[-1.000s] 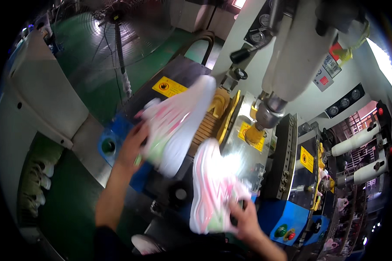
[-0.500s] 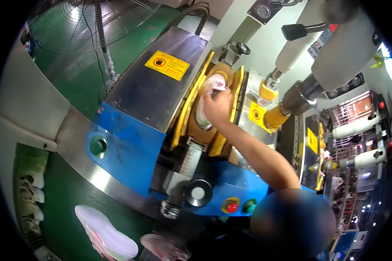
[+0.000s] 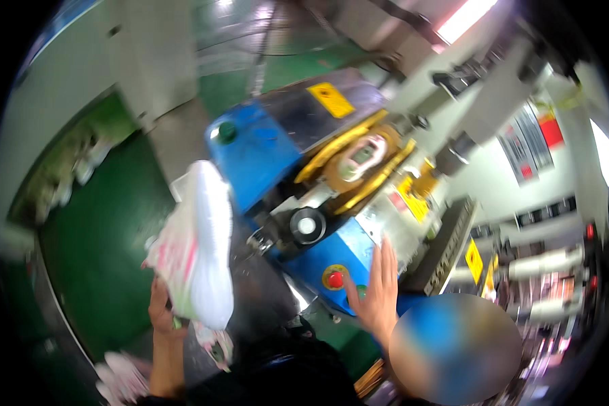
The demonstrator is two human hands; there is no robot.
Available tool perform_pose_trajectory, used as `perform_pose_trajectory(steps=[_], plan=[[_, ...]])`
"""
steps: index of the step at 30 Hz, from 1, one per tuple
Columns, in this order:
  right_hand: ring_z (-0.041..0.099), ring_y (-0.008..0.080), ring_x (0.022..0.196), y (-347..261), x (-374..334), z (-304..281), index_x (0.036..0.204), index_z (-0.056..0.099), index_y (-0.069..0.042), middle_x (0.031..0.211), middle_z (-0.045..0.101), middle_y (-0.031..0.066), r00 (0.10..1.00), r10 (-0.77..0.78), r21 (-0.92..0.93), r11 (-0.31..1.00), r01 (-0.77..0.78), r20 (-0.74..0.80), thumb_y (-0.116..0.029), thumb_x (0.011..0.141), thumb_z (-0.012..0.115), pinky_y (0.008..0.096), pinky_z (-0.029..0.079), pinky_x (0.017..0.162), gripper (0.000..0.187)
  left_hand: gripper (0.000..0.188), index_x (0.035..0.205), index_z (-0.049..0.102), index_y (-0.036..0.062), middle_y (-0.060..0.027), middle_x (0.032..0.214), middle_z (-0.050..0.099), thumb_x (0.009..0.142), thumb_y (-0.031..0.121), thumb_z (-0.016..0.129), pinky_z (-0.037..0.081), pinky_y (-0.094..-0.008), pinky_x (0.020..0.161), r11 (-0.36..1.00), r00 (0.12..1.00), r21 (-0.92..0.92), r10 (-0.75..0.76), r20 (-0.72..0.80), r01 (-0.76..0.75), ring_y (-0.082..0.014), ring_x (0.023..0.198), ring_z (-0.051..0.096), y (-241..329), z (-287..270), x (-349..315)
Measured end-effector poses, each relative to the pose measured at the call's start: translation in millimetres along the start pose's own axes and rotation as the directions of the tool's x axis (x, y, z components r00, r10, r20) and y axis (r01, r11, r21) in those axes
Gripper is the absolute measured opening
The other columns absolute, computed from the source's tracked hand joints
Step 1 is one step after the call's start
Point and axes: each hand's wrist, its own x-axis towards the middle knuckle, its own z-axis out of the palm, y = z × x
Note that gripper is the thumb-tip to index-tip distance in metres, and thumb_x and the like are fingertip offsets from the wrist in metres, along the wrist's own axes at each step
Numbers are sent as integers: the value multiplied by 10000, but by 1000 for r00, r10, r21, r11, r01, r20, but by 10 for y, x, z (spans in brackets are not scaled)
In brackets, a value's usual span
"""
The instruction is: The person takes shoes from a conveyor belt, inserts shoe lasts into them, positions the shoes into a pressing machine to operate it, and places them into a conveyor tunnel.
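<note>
My left hand (image 3: pixel 162 312) grips a white shoe with pink streaks (image 3: pixel 199 247) at its lower end; the shoe stands raised, its pale sole facing right. Stretched out flat, my right hand (image 3: pixel 377 289) holds nothing. Its thumb is by the green button (image 3: pixel 362 291), though I cannot tell if it touches. Left of that sits a red button (image 3: pixel 335 279) on the blue machine front (image 3: pixel 304 271). Another white and pink shoe (image 3: pixel 363 158) lies in the press's brown cradle, between yellow side pads (image 3: pixel 375 178). The picture is blurred by motion.
A black round knob (image 3: pixel 307 225) sticks out before the cradle. Over the press hangs a metal ram (image 3: pixel 455 152). More pink and white shoes (image 3: pixel 213 344) lie low in front of me and at lower left (image 3: pixel 120 375). Shoes fill a low opening (image 3: pixel 81 162) at left.
My right hand has left the shoe in the cradle and come back to the buttons, fingers spread. The shoe in my left hand has risen. My view has swung left.
</note>
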Motion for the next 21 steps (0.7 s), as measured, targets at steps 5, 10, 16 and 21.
perform_pose_trajectory(steps=[5,10,16,21], plan=[[328,426,1315,121,-865,48,1359,336,66,1421,319,283,934,171,-1,984,-180,315,-290,773,710,523,272,1070,781,483,1351,395,-1,-142,1330,492,965,286,440,361,-392,1049,998,990,-8,-65,128,67,-268,1194,501,-407,273,-489],[368,332,1299,-427,-1087,72,1361,320,76,1405,360,246,898,141,790,431,-436,418,-351,796,714,410,297,1072,810,570,1367,333,-11,-148,1318,475,909,263,532,415,-409,1005,961,985,275,-72,158,26,-279,1185,504,-472,569,-1158],[511,305,1178,-422,-1624,-46,1363,332,45,1282,502,201,701,-440,417,-581,-699,561,-329,839,605,418,411,1012,700,797,1441,187,18,-124,1421,304,853,270,662,244,-356,1094,878,879,478,-232,417,5,-220,1308,322,-734,886,-2203],[575,273,1069,-1059,-2113,-66,1338,405,-29,1212,550,144,461,-468,354,-302,-885,754,-483,884,463,410,470,943,645,648,1392,266,0,-138,1306,447,917,338,550,259,-380,1073,710,709,528,-57,703,-466,-237,1245,397,-293,511,-2072]])
